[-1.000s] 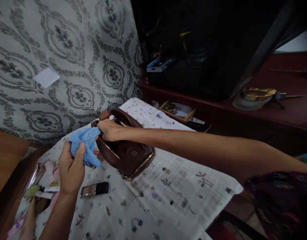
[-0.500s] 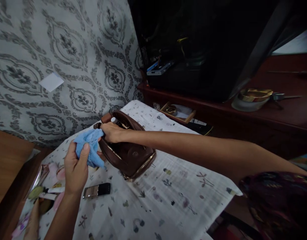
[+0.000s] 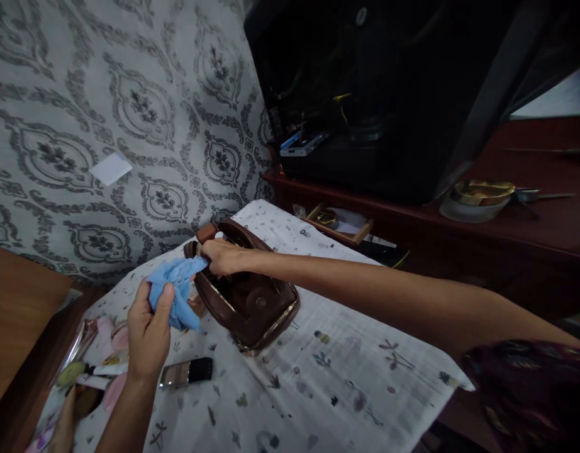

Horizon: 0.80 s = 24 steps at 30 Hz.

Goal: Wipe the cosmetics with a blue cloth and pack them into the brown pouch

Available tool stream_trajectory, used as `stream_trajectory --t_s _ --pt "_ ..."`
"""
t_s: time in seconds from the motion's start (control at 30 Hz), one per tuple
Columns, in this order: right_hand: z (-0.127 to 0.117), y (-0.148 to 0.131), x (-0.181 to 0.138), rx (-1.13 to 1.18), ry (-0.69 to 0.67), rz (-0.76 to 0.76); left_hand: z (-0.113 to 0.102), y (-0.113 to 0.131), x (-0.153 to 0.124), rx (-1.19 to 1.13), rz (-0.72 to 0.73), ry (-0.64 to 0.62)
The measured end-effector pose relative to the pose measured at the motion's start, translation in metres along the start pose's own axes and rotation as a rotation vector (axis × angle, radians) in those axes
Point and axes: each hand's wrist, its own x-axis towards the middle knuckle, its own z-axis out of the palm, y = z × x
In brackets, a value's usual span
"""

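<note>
In the head view, a blue cloth (image 3: 175, 290) is gripped by the closed fingers of the left hand (image 3: 148, 330). The brown bag (image 3: 245, 292), lying on the patterned tablecloth (image 3: 346, 371), is held at its open top by the right hand (image 3: 224, 257), fingers curled shut.

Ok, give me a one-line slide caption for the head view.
Left hand holds a blue cloth against a brown bag gripped by the right hand on a patterned tablecloth.

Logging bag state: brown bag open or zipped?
Open. The bag gapes at its top, zipper edge parted, with the right hand gripping its rim.
</note>
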Motion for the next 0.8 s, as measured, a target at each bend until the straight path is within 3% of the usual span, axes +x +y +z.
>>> stream_trajectory --t_s 0.2,0.33,0.47,0.6,0.7,0.8 --pt "0.004 -0.003 -0.003 -0.006 0.045 0.034 -0.002 0.001 -0.004 0.046 0.018 -0.017" --pt "0.005 0.001 -0.002 -0.049 0.050 0.006 -0.003 0.016 0.004 0.168 0.084 -0.031" --pt "-0.007 0.003 -0.012 -0.076 0.136 0.018 0.004 0.036 0.036 0.382 0.335 -0.042" --pt "-0.032 -0.001 -0.036 -0.120 0.286 0.001 0.025 0.041 0.077 0.787 0.549 -0.430" --pt "-0.049 -0.004 -0.052 -0.171 0.377 0.018 0.049 0.044 0.097 1.135 0.583 -0.686" --pt "-0.057 -0.002 -0.060 -0.175 0.441 0.026 0.073 0.048 0.108 1.334 0.536 -0.985"
